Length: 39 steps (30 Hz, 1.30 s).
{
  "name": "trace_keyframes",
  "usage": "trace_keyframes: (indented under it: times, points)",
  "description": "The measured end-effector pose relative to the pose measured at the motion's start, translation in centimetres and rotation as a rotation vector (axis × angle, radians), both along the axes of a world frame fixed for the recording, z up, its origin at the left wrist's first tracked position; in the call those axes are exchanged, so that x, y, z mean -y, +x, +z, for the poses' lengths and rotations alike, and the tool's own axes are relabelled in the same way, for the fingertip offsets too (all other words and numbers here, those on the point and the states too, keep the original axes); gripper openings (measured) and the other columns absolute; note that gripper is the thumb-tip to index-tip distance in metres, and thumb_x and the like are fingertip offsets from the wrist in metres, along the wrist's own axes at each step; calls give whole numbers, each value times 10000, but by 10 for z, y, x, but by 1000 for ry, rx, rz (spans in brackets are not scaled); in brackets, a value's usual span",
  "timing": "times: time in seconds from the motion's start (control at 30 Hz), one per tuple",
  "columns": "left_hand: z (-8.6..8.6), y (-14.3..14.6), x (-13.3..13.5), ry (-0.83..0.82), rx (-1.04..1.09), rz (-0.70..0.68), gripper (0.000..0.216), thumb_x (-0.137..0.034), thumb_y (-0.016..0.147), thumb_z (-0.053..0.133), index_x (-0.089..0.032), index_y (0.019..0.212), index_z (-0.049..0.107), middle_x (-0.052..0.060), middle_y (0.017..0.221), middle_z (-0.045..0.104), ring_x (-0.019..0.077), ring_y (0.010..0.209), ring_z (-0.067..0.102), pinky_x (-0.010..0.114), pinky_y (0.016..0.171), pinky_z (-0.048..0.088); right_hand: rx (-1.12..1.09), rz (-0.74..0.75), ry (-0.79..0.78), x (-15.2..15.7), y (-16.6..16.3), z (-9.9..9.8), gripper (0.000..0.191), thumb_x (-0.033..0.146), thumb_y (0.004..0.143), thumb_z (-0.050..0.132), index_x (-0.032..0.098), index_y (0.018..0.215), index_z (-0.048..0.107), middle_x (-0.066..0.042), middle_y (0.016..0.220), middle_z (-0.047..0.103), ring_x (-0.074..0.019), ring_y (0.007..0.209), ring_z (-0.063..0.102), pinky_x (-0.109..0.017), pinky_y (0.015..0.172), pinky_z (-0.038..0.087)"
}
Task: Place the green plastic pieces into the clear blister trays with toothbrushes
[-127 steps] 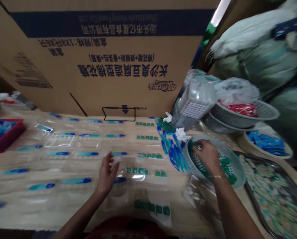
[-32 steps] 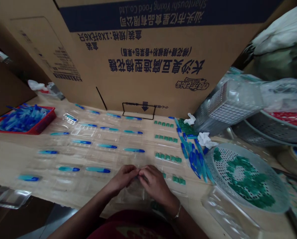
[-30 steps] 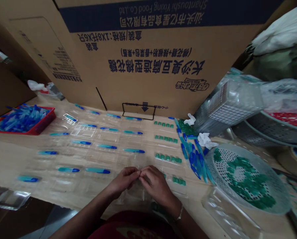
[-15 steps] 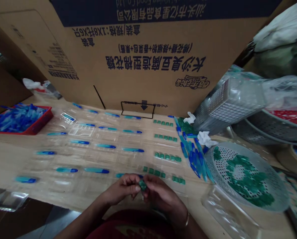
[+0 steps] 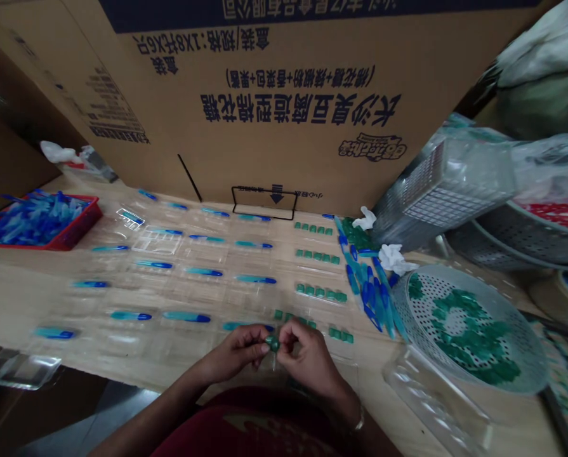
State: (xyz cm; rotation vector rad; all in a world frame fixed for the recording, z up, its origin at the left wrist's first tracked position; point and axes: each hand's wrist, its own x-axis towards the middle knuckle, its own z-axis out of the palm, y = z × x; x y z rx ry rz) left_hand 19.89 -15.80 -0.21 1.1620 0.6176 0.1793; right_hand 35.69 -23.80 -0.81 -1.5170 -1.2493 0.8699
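Observation:
My left hand (image 5: pixel 238 352) pinches a small glossy green piece (image 5: pixel 273 343) between thumb and forefinger, just above the table's front part. My right hand (image 5: pixel 310 358) is closed, its fingertips pressed at the right side of that same piece. A thin pale strand seems to hang below it; blur hides what it is. Behind my hands, small green cubes (image 5: pixel 319 292) sit in short rows in clear plastic trays (image 5: pixel 245 311). Blue-and-turquoise pen-shaped pieces (image 5: pixel 186 316) lie singly in the other trays, one partly covered by my left hand.
A large cardboard box (image 5: pixel 274 146) walls off the back. At left stands a red tray (image 5: pixel 81 225) of blue pieces. On the right are loose blue pieces (image 5: pixel 372 295), a perforated basin (image 5: pixel 531 355) with green pieces, an upturned clear tray (image 5: pixel 436 400), crumpled tissue (image 5: pixel 393 257) and grey baskets (image 5: pixel 398 209).
My right fingers have curled tighter and drawn slightly back and up from the green piece, which shows more now. My left hand keeps its pinch. The view has shifted slightly.

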Motion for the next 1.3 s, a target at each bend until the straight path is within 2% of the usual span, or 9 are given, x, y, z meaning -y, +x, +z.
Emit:
trace_keyframes:
  times: [0.1,0.27,0.33,0.5,0.73,0.9,1.03,1.13,1.3]
  points:
    - [-5,-1,4,-58,-8,93,309,-451,708,665,-163,727,553,-61,526,455,72,475,381,202,491,339,134,-60,118,0,3,0,112,98,664,473,205,667,506,21,643,525,-121,592,507,-212,558,406]
    - [-4,1,3,-31,-50,179,285,-427,707,652,-159,704,556,-57,547,462,71,481,397,206,508,351,184,94,183,-2,2,0,94,125,749,525,204,798,538,-22,796,596,-154,737,578,-244,659,460]
    - [-3,1,-4,122,-96,151,258,-414,749,593,-156,746,592,-31,590,504,98,533,449,225,546,378,290,103,189,-9,2,-3,101,105,771,512,203,771,538,-14,743,587,-153,693,572,-247,637,454]
    - [-15,-1,-32,866,-409,294,183,-253,780,505,-146,853,634,68,830,595,172,712,551,299,685,427,672,219,194,-36,9,-16,113,101,827,538,197,789,585,-51,787,634,-199,753,569,-311,703,444]
    - [-36,-4,-47,1063,-548,88,167,-146,765,460,-142,806,622,69,804,595,167,651,582,288,623,470,664,214,87,-48,11,-28,93,98,793,602,189,811,606,-46,798,641,-202,769,580,-306,693,458]
    - [-35,0,-43,1361,-453,175,196,-235,811,493,-162,940,622,78,881,621,208,793,603,324,710,491,517,173,133,-33,21,-9,156,130,807,590,217,931,627,-48,972,636,-185,932,576,-305,828,455]
    - [-37,17,-47,1619,-239,30,210,-255,865,454,-196,900,652,62,846,649,209,778,583,329,722,467,450,-200,135,-4,95,-1,128,188,859,502,213,891,624,-44,958,644,-167,926,594,-285,824,460]
    - [-41,27,-51,1678,-198,-45,232,-222,871,420,-196,844,649,50,782,660,206,703,567,333,670,450,610,-640,-197,30,183,0,138,207,827,506,194,841,642,-59,885,671,-188,837,619,-284,773,458]
    - [-52,27,-55,1696,-172,0,216,-223,855,417,-209,854,633,59,819,680,216,729,585,352,689,453,654,-781,-357,48,282,-9,154,132,746,526,155,746,678,-134,827,697,-253,797,625,-335,743,425]
